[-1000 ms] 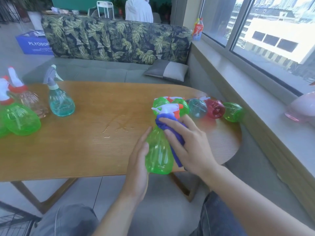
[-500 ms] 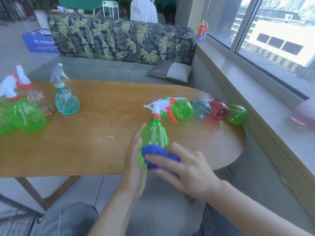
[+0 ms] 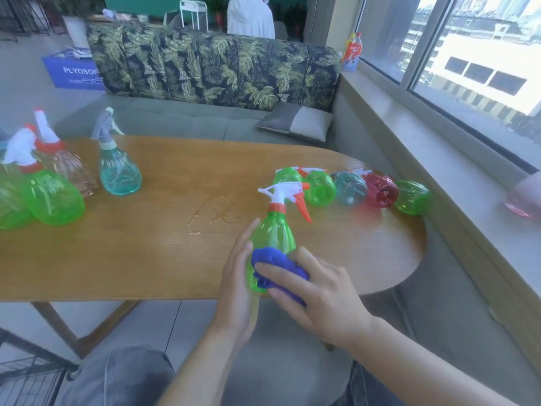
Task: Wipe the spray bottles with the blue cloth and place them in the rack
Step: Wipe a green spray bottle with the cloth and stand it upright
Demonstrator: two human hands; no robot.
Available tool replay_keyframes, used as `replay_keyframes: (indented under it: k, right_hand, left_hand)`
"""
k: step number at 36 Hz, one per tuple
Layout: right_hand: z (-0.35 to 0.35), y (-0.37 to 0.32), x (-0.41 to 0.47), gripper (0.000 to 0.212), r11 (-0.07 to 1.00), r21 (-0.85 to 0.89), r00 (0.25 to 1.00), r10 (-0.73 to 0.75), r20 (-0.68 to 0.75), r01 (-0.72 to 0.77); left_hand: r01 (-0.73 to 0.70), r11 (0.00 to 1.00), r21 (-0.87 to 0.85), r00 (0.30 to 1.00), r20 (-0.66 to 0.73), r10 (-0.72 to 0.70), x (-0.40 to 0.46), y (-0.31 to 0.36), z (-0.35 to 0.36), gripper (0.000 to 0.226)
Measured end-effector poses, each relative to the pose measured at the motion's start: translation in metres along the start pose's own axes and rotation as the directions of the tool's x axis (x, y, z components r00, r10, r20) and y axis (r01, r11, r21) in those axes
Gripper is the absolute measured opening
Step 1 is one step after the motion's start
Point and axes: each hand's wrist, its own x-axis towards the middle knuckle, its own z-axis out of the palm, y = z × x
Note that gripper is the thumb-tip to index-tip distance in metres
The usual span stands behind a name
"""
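Observation:
A green spray bottle (image 3: 274, 232) with a white and orange trigger head stands at the near edge of the wooden table (image 3: 164, 235). My left hand (image 3: 238, 276) holds its left side. My right hand (image 3: 316, 291) presses the bunched blue cloth (image 3: 272, 266) against the bottle's lower body. Several bottles lie on their sides in a row at the right end: green (image 3: 320, 187), teal (image 3: 349, 189), red (image 3: 380, 190), green (image 3: 412, 197). At the left stand more bottles: teal (image 3: 118, 171), clear pink (image 3: 71, 171), green (image 3: 52, 194). A black wire rack (image 3: 26, 376) shows at the bottom left.
A small wet patch (image 3: 210, 215) lies mid-table. A leaf-patterned sofa (image 3: 210, 71) with a grey cushion (image 3: 295, 123) runs behind the table. The window sill (image 3: 456, 183) on the right carries a pink bottle (image 3: 524, 197) and a drink bottle (image 3: 351, 52). A person stands far back.
The blue cloth and my right hand moved from the bottle's neck down to its lower body. The trigger head came into the open. My left hand kept its hold.

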Motion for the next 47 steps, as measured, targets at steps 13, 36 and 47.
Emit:
replay_keyframes:
  k: [13, 36, 47]
  right_hand:
    - [-0.005, 0.007, -0.023, 0.031, 0.763, 0.429, 0.836, 0.547, -0.033, -0.483]
    - [0.003, 0.008, -0.03, 0.032, 0.583, 0.564, 0.719, 0.695, 0.027, -0.585]
    - [-0.002, 0.015, -0.011, 0.035, 0.686, 0.518, 0.796, 0.606, -0.017, -0.511]
  left_hand:
    - [-0.094, 0.992, 0.081, 0.995, 0.027, 0.092, -0.005, 0.0, 0.001, 0.077]
    - [-0.086, 0.993, 0.076, 0.995, 0.066, 0.081, -0.004, -0.011, 0.008, 0.063]
    - [-0.037, 0.998, 0.052, 0.996, 0.078, 0.033, -0.006, -0.014, 0.015, 0.054]
